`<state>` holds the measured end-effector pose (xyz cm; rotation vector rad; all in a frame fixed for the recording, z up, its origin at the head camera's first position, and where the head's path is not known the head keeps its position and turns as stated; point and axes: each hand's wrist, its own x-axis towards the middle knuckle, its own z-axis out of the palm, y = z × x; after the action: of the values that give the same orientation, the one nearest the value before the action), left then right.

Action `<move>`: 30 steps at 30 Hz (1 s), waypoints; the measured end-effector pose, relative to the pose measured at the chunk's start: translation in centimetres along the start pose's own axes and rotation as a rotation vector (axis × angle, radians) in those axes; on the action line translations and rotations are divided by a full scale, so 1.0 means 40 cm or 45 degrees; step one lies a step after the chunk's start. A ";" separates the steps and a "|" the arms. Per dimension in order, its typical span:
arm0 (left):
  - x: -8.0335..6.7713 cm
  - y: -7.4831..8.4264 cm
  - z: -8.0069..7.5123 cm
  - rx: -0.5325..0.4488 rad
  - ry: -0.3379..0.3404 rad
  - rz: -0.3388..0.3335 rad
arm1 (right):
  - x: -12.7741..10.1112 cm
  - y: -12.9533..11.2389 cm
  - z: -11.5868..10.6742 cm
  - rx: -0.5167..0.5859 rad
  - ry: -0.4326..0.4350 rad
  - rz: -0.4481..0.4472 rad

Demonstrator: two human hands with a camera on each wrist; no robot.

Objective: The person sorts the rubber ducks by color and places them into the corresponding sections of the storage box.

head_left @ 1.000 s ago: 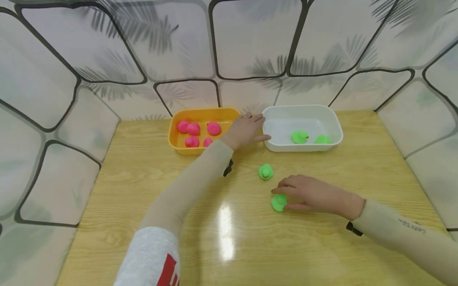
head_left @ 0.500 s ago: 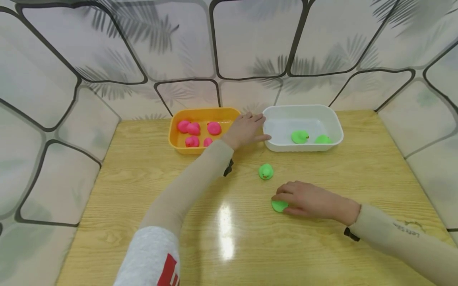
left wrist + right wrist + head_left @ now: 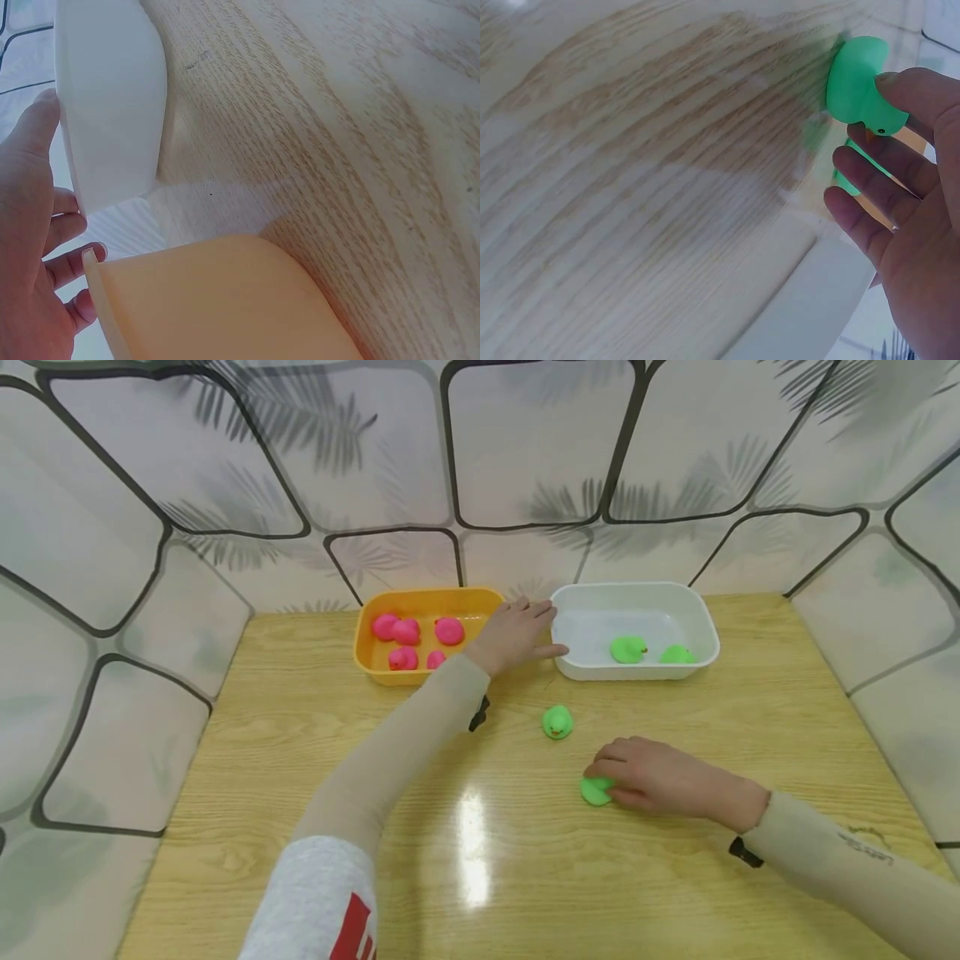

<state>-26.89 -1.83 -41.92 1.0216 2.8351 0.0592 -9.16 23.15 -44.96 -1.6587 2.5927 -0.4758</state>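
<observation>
My right hand pinches a green rubber duck between thumb and fingers, low over the wooden table. In the right wrist view the duck sits at the thumb and index finger, its eye visible, while the other fingers are spread. A second green rubber duck stands on the table just beyond that hand. My left hand reaches between the orange bin and the white bin. Its fingers are extended along the two rims, with the thumb at the white bin's rim in the left wrist view.
Several pink rubber ducks lie in the orange bin. Two green rubber ducks lie near the front wall of the white bin. Both bins stand by the patterned back panel, which continues along the table's sides.
My right hand's fingers have closed around the green duck, and hand and duck have shifted slightly to the right. My left hand has stayed at the two bins.
</observation>
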 end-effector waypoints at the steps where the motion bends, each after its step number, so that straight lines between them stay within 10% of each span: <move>1: -0.001 0.001 -0.001 -0.003 -0.001 0.000 | -0.003 0.002 -0.002 0.003 -0.003 0.013; 30: -0.006 0.003 -0.007 -0.005 0.000 0.016 | -0.033 0.166 -0.237 -0.218 0.122 0.263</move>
<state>-26.68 -1.90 -41.60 1.0388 2.8276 0.0657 -16.20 29.15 -37.91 -1.4182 2.9084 -0.3397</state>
